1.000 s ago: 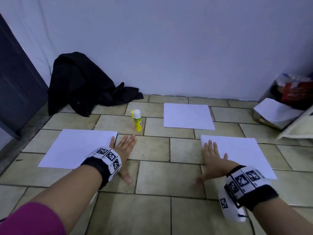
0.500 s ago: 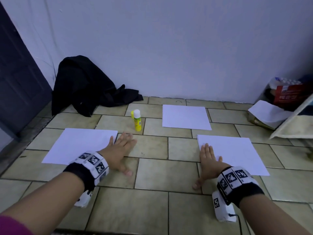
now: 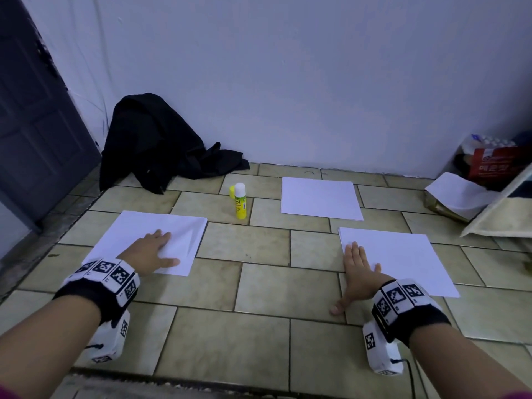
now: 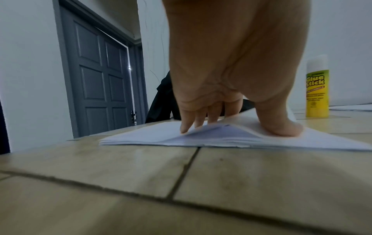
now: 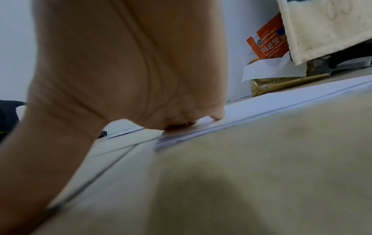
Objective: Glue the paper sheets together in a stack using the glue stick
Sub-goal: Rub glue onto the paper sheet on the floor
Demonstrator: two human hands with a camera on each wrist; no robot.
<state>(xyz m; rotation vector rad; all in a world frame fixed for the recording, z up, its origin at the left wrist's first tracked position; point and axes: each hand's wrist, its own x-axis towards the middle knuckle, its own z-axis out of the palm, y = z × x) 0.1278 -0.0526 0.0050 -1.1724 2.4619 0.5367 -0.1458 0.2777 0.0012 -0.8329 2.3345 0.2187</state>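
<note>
Yellow tube [image 4: 317, 89] w/ label "Glue Stick"; orange pkg [image 5: 267, 45] reads "매운맛".

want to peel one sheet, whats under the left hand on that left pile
Under the left hand the top sheet buckles upward, with more sheets of the left pile beneath. What lies below the pile is covered.

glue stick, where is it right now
In the head view the glue stick stands upright on the floor tiles, between the left paper stack and the far paper stack, untouched by either hand.
</note>
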